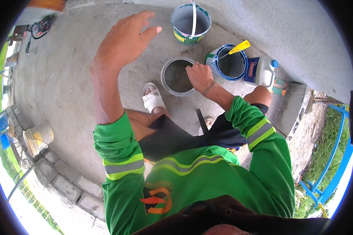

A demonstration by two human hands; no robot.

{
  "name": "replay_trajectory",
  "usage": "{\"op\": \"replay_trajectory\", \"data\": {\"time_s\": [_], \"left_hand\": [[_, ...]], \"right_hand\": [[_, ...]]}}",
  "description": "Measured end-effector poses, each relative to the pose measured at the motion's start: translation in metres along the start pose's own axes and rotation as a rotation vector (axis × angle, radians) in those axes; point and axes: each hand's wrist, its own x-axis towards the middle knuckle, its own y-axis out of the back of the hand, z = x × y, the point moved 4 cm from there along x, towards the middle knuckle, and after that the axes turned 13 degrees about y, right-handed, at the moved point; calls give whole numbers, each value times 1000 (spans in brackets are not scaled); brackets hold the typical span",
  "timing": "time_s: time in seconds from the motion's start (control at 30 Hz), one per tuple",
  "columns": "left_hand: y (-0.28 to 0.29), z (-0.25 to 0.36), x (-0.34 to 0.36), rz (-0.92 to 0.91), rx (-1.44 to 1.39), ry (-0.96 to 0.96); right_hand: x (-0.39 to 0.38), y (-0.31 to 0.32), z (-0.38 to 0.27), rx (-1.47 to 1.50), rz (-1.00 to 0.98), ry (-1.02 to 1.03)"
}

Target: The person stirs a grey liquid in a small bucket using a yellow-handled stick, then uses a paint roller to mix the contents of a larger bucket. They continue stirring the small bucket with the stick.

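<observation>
My left hand (125,39) is raised over the concrete floor, holding nothing, with its fingers stretched out and the thumb apart. My right hand (201,77) is closed at the right rim of a round pale bucket (163,77), its fingers curled over the edge. Grey, wet-looking material (178,75) lies inside that bucket. Just right of my right hand stands a blue-rimmed paint pail (215,62). A yellow-handled tool (239,47) leans across its opening; the tool's lower end is hard to make out.
A green pail (184,38) with a white handle stands farther away. A white jug (267,73) with a blue cap sits by the wall (278,27). Concrete blocks (66,188) edge the left side, near a tipped whitish bucket (43,133). Blue metal bars (335,164) rise at right.
</observation>
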Motion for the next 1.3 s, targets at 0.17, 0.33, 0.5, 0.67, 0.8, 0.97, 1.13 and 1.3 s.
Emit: {"op": "replay_trajectory", "data": {"time_s": [0.17,0.33,0.5,0.67,0.8,0.97,1.13,1.3], "left_hand": [[2,3,4,-32,-4,42],[2,4,5,-31,-26,49],[2,5,4,-50,5,47],[5,0,3,-37,24,62],[7,-3,-2,-45,-8,89],[5,-4,1,-49,-17,88],[6,1,4,-61,-7,57],[5,4,6,-75,-23,54]], "right_hand": [[7,-9,-40,79,80,148],[-19,-13,-20,40,-41,143],[10,1,-10,-33,40,45],[-13,-8,-36,84,-17,251],[-12,-6,-6,6,-53,108],[8,1,-34,20,1,166],[-19,-9,-17,3,-112,156],[-8,-3,-20,-68,-25,194]]}}
